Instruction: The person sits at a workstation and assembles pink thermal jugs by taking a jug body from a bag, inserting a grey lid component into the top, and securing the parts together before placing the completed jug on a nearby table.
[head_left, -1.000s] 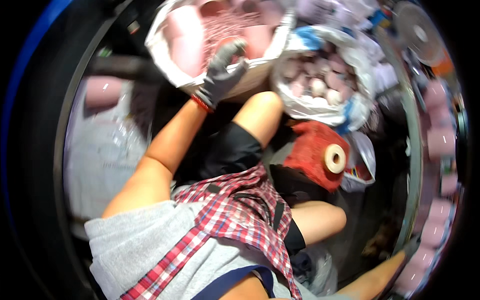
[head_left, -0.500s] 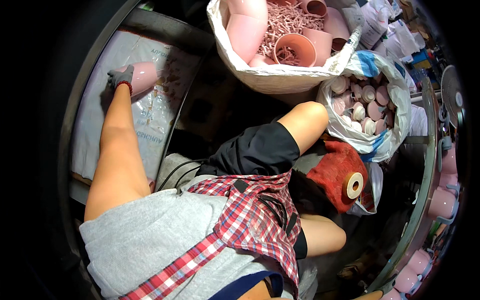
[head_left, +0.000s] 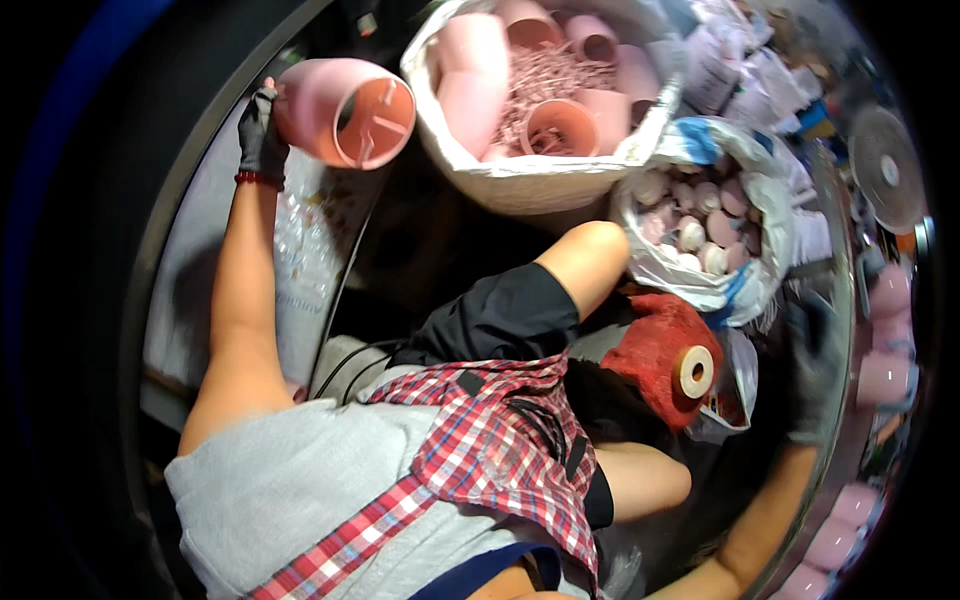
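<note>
My left hand point(head_left: 262, 138), in a dark grey glove with a red bead bracelet, grips a glossy pink hollow plastic jug body point(head_left: 310, 105) by its far left end. The body is raised and tilted, its wide open mouth towards the right. Thin pink strips cross the inside of that mouth. My right hand point(head_left: 815, 365), also gloved, reaches along the edge of the bench at the right, and motion smears its fingers. Nearest to it is a row of pink jugs with grey-blue handles point(head_left: 884, 380). I cannot make out anything held there.
A large white sack point(head_left: 540, 185) holds pink plastic bodies and pink scraps. Beside it, a smaller white bag point(head_left: 690, 292) contains round pink and white parts. A red cloth bundle with a pale ring point(head_left: 645, 340) sits near my knees. A sheet-covered surface point(head_left: 310, 240) lies at the left.
My left hand has lifted the pink jug body off the sheet-covered surface, away and to the right, turning its open mouth into view. My right hand and forearm have come into view at the right.
</note>
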